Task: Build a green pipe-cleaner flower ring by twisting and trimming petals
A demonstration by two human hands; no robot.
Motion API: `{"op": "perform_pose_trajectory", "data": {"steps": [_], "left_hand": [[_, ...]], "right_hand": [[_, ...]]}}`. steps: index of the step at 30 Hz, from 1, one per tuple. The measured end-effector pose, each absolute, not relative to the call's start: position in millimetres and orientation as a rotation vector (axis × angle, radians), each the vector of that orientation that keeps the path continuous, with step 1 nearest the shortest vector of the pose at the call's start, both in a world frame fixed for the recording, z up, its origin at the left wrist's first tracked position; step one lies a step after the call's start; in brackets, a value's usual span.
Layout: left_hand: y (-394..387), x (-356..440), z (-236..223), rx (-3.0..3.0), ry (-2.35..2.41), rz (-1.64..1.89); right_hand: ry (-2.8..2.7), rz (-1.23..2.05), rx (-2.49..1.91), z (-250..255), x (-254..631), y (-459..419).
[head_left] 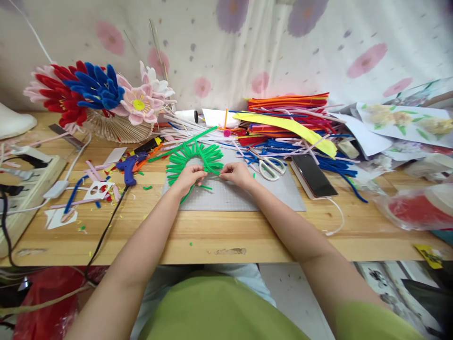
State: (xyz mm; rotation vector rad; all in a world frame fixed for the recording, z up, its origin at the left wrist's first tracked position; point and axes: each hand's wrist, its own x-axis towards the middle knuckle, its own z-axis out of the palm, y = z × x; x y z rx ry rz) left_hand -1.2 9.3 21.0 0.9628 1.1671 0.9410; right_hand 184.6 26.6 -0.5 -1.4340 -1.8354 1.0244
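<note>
A ring of looped green pipe cleaners [177,166] lies over the grey cutting mat [240,200], its loops fanning outward. At its near right edge my left hand [191,178] has its thumb and fingers pinched on the green stems. My right hand [236,174] is just to the right, thumb and fingertips closed at the end of a green loop. The exact spot each fingertip grips is too small to make out. A pair of scissors [271,166] rests beyond my right hand.
A blue glue gun [130,167] and paper scraps lie left. Pipe cleaner flowers [101,89] stand behind, by a power strip [31,198]. Bundles of coloured pipe cleaners [290,106] and a yellow strip [286,127] fill the back. A phone [314,174] sits right.
</note>
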Motion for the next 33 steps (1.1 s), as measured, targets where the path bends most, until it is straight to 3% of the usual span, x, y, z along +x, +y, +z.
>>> {"op": "perform_pose_trajectory", "data": {"steps": [7, 15, 22, 33], "left_hand": [[10, 1, 17, 0.954, 1.286, 0.961], [8, 1, 7, 1.035, 1.290, 1.004], [5, 0, 14, 0.942, 1.248, 1.028], [6, -2, -1, 1.047, 1.173, 1.234]], "right_hand": [[-2.137, 0.683, -1.382, 7, 178, 16], [-2.062, 0.860, -1.321, 14, 205, 14], [-1.896, -0.007, -2.142, 24, 282, 18], [-2.129, 0.170, -2.431, 39, 297, 29]]}}
